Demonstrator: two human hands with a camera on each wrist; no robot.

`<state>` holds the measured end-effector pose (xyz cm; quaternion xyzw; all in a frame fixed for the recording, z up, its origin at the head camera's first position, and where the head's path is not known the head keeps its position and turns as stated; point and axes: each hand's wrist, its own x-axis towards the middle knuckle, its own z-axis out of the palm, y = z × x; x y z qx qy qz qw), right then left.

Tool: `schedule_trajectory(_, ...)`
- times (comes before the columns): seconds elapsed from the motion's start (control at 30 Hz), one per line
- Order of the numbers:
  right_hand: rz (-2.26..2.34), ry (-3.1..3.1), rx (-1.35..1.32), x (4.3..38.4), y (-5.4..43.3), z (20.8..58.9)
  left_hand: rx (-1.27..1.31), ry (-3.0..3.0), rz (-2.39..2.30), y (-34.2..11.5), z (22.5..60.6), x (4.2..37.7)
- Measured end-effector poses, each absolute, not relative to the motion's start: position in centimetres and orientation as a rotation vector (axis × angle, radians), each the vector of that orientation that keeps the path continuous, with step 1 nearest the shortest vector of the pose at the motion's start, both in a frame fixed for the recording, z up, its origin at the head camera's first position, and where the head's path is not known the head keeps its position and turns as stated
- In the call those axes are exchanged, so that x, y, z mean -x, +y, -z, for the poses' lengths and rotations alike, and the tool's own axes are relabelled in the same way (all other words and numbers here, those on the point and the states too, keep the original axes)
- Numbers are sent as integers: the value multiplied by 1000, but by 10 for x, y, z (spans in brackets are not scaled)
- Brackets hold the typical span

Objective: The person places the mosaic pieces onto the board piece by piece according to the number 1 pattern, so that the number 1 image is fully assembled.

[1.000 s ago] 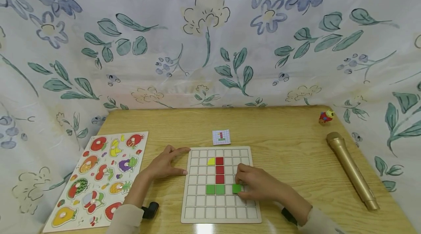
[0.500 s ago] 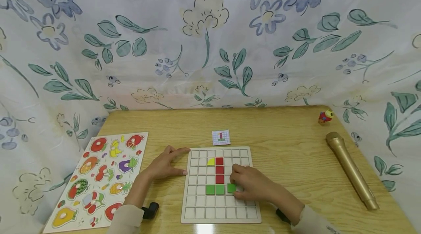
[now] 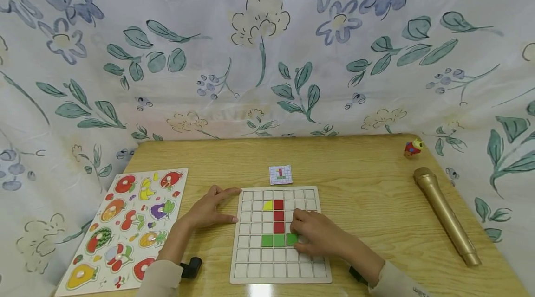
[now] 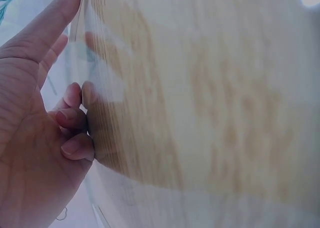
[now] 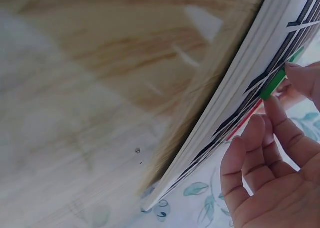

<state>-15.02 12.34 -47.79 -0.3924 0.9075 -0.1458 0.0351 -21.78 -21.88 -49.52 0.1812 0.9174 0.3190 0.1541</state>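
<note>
A white grid board (image 3: 253, 255) lies on the table. Its cells hold a yellow piece with a curved edge (image 3: 268, 205), a column of three red squares (image 3: 278, 216) and, below, a row of green squares (image 3: 279, 241). My right hand (image 3: 319, 232) pinches the rightmost green tile (image 3: 292, 239) between thumb and fingers at its cell; the right wrist view also shows this green tile (image 5: 274, 84) at the fingertips. My left hand (image 3: 209, 211) touches the board's left edge with thumb and index finger spread. Its other fingers (image 4: 75, 119) are bent against the tabletop.
A small pattern card (image 3: 280, 175) lies just behind the board. To the left is a fruit puzzle board (image 3: 140, 204). A gold microphone (image 3: 447, 218) and a small red and yellow toy figure (image 3: 413, 148) are at the right side of the wooden table (image 3: 359, 167).
My right hand has slid the green tile leftward along its row, until it sits beside the other two green squares. The left hand has stayed in place.
</note>
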Motion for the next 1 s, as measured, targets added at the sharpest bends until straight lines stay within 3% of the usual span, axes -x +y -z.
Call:
schedule_trajectory(0.5, 410, 2800, 1218, 149, 123, 476, -541, 2632, -911, -219, 496, 220)
schedule_trajectory(0.8, 547, 2858, 989, 163, 149, 466, -520, 2609, -886, -216, 493, 222)
schedule_trajectory(1.0, 600, 2967, 776, 188, 185, 452, -568, 2704, -694, -204, 472, 230)
